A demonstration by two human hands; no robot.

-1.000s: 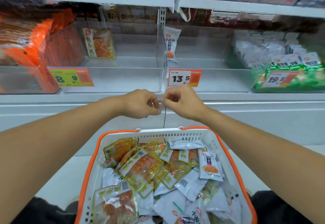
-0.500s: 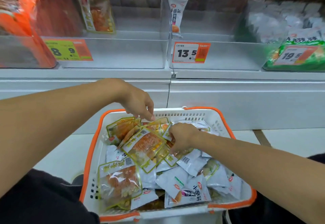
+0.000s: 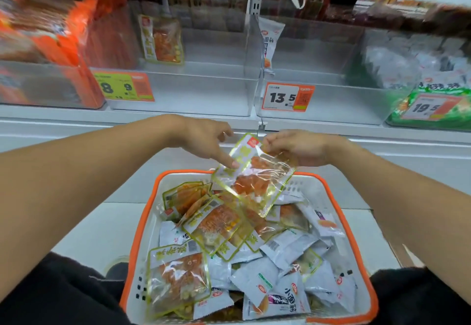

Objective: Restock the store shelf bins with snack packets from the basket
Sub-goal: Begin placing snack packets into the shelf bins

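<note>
A white basket with an orange rim sits below me, full of yellow-edged clear packets and white packets. Above its far edge hangs one yellow-edged clear snack packet with orange pieces inside. My right hand pinches its top right corner. My left hand has its fingers apart, and one fingertip touches the packet's left edge. Two clear shelf bins stand ahead: the left bin, tagged 8.9, holds one matching packet; the right bin, tagged 13.5, holds one white packet.
Orange packets fill the bin at far left. White and green packets fill the bin at far right, tagged 19.5. A white shelf ledge runs between bins and basket. Another shelf runs overhead.
Both hands dipped into the basket and came up again. My right hand now carries a yellow-edged clear packet above the basket's far edge, with my left hand touching it.
</note>
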